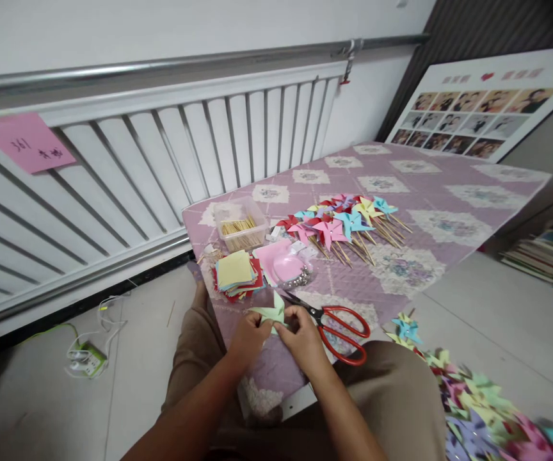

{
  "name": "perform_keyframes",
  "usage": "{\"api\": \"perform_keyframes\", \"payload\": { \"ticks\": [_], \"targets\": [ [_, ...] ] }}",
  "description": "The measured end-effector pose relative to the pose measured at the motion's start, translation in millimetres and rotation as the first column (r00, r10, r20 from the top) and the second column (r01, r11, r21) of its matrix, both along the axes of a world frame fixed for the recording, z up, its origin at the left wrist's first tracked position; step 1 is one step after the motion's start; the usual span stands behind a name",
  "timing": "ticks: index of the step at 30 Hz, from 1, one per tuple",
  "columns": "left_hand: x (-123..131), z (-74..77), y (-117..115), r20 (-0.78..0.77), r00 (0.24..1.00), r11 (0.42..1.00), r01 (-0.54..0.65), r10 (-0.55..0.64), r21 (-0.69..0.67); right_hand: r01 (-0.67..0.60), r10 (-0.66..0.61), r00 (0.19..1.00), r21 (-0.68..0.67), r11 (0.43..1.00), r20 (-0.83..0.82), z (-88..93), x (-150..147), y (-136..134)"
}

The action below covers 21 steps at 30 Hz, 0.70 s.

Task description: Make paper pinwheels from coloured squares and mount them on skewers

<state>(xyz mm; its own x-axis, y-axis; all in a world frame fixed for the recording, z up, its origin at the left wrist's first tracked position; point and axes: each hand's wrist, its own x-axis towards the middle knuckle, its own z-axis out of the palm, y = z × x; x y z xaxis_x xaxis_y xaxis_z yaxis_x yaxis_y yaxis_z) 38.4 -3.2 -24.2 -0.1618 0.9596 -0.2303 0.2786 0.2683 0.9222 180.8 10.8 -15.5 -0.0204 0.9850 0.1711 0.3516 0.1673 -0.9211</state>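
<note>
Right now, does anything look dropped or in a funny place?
Yes: what looks like a thin stick lies alone on the floor, left of the table. That seems odd because many other sticks sit together in the plastic box. Nothing odd stands out about the pale green paper in the left hand and right hand.

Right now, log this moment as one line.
left grip: pinching pale green paper; right grip: pinching same paper; scissors: beside right grip; paper stack: on table; pinwheels: heaped on table
</note>
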Motion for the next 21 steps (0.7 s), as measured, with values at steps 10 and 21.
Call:
{"api": "perform_keyframes", "payload": {
  "ticks": [10,21],
  "targets": [
    [-8.6,-11.7,-0.7,0.044,0.999,1.0,0.018,-0.018,0.005,-0.283,0.221,0.945,-0.266,0.922,-0.242,6.5,0.5,3.8],
    [-6.2,-10.7,-1.8,0.137,0.99,0.999,0.017,-0.024,0.052,-0.289,0.203,0.94,-0.323,0.901,-0.273,8.3,-2.8,2.1]
  ]
}}
